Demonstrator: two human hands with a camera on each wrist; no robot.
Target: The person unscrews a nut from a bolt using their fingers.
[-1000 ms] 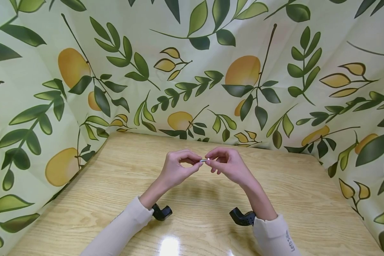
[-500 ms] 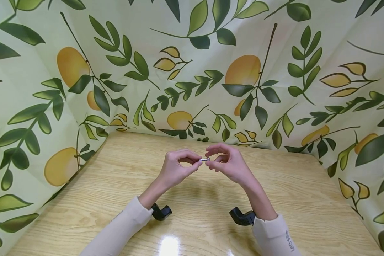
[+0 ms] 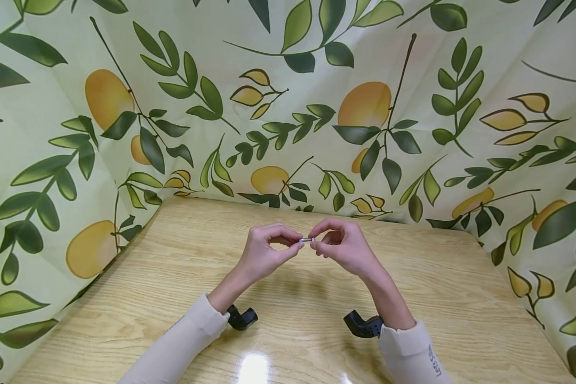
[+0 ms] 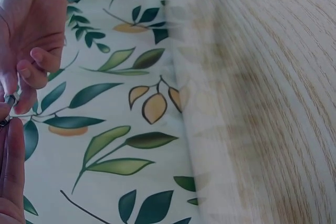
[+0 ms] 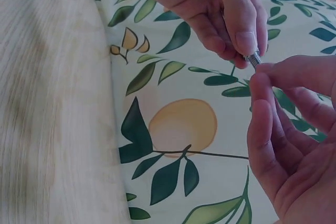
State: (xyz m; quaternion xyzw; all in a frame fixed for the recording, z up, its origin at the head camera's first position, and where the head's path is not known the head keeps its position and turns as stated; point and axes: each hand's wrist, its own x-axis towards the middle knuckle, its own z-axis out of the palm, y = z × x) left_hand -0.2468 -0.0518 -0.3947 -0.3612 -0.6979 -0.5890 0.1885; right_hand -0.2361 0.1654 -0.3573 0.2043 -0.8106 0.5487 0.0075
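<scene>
A small silver bolt [image 3: 306, 240] is held level in the air between both hands, above the far part of the table. My left hand [image 3: 269, 250] pinches its left end between thumb and index finger. At the other end, which looks wider, the thumb and index finger of my right hand [image 3: 341, 245] pinch it. Whether that wider end is a head or a nut, I cannot tell. Screw threads show on the bolt [image 5: 254, 59] in the right wrist view. In the left wrist view, fingers hide most of the metal.
The wooden table [image 3: 197, 330] lies beneath the hands. Patterned cloth [image 3: 288, 133] with leaves and orange fruit hangs behind it and along both sides. Black wrist mounts [image 3: 242, 318] jut inward below each sleeve.
Half a second ago the right index finger was lifted slightly off the bolt's end; now it is back against it. The left hand stays almost still.
</scene>
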